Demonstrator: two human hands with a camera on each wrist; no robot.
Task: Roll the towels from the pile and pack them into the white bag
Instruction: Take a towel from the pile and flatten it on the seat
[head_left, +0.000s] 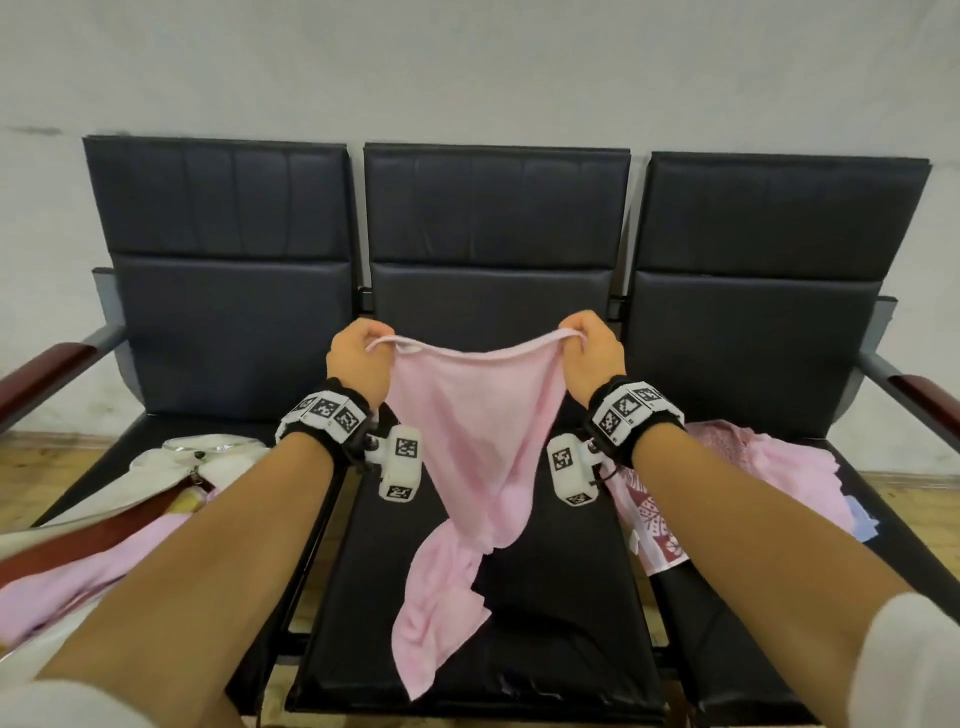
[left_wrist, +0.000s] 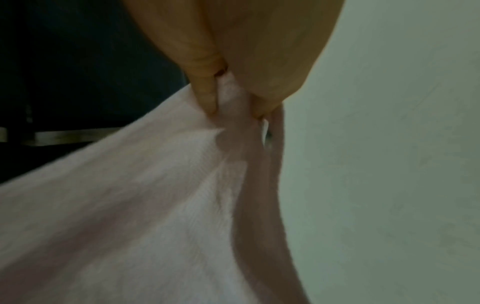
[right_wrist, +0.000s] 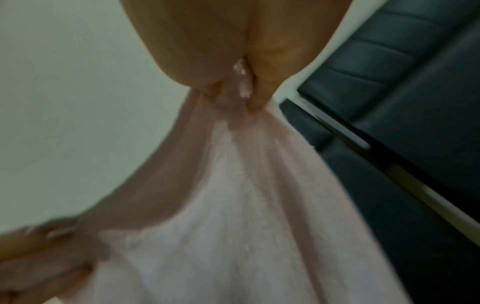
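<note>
Overhead, both hands hold the pink towel (head_left: 470, 431) up: left hand (head_left: 358, 358) and right hand (head_left: 592, 353) fingers pinch its top corners; its tail drapes onto the middle seat (head_left: 561, 597).

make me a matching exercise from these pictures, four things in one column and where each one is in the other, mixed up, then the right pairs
Things:
1. plain pink terry towel
2. white fabric bag with brown strap
3. heap of pink, patterned and blue towels
4. dark red wooden armrest

Places:
A. on the right-hand seat
B. at the far left end of the bench
C. on the left-hand seat
D. held up over the middle seat, its corners pinched by the left hand and the right hand

Pairs: 1-D, 2-C, 3-A, 4-B
</note>
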